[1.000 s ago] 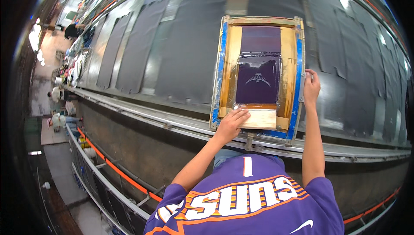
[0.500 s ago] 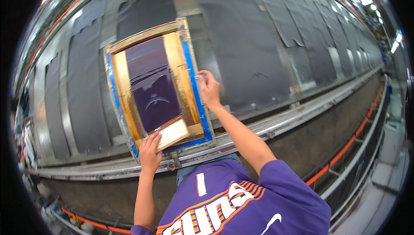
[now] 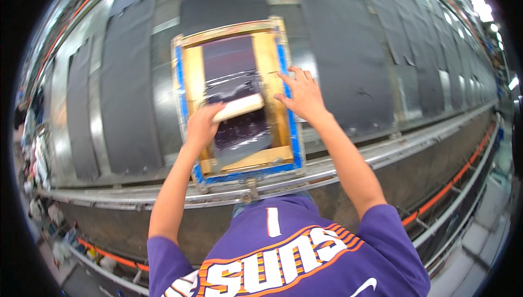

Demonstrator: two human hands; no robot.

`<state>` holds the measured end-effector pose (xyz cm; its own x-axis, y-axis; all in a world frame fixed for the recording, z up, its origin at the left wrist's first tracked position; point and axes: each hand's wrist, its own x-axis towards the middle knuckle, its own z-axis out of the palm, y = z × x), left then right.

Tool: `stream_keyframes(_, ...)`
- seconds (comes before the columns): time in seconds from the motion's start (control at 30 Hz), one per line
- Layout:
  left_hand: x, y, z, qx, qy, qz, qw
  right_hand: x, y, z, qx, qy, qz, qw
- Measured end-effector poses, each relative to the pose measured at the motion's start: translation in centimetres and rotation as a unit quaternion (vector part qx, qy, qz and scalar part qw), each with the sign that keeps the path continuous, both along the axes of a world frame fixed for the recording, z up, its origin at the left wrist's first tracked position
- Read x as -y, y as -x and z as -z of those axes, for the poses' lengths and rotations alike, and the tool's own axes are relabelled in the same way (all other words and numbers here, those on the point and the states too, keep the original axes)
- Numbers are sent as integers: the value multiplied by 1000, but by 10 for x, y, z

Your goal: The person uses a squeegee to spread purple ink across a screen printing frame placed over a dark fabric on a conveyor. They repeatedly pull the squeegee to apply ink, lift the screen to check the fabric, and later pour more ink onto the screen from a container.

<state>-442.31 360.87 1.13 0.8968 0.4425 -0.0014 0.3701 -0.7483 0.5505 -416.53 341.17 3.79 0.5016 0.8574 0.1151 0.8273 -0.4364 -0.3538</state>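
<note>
Squeegee (image 3: 239, 108) juts rightward from the left-hand grip (image 3: 202, 126).

purple shirt (image 3: 297, 226) | short purple sleeves (image 3: 393, 234) | orange stripes (image 3: 350, 236) | white lettering (image 3: 275, 267)

The left hand (image 3: 204, 126) and pale bar (image 3: 238, 108) have advanced across the frame (image 3: 295, 133); its near end, formerly beside the left fingers, now lies behind them. The right hand (image 3: 303, 93), previously curled at the outer edge, has opened, fingers spread over the rail. Right of these, a small dark motif (image 3: 366, 93), unseen in the earliest view, is exposed on the fabric strip (image 3: 348, 52).
</note>
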Motion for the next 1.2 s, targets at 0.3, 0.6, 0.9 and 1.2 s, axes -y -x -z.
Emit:
stream_keyframes(0.3, -2, -21, 32, 33, -47, -37, 998, -35, 50, 58, -47, -15, -69, 996)
stream_keyframes(0.6, 73, 53, 4, -31, -8, -4, 999, 39, 115, 27, -89, 44, -100, 990)
stream_keyframes(0.9, -25, -44, 28, 47, -51, -56, 996, -62, 27, 60, -71, -60, -59, 994)
stream_keyframes(1.2, 124, 84, 11, -25, -26, -35, 999, 90, 153, 39, -156, 26, -71, 985)
